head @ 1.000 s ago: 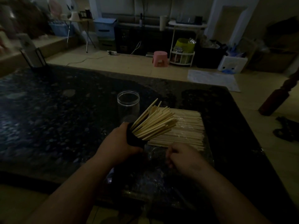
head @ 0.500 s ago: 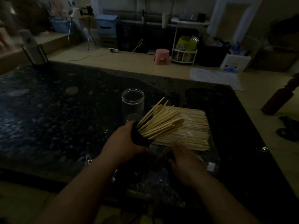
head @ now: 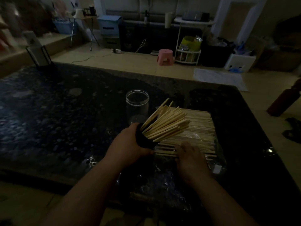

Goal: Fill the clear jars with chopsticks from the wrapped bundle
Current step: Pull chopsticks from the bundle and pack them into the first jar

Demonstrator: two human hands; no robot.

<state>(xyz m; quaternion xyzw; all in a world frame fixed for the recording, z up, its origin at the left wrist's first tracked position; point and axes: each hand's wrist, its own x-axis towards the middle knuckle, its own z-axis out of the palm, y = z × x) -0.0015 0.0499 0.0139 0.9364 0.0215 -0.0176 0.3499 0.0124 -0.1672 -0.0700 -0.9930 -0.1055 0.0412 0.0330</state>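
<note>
My left hand grips a dark-looking jar, tilted to the right, with several pale chopsticks fanning out of its mouth. Behind it an empty clear jar stands upright on the dark stone table. A flat bundle of chopsticks lies on clear wrapping to the right. My right hand rests on the near edge of that bundle, fingers touching the sticks; whether it pinches any is hidden.
A black wire stand holding a white object sits at the table's far left corner. Beyond the table on the floor are a pink stool, a white rack and boxes. A dark red bottle stands right of the table.
My right hand has moved forward from the wrapping onto the near edge of the chopstick bundle. My left hand keeps the tilted jar in about the same place.
</note>
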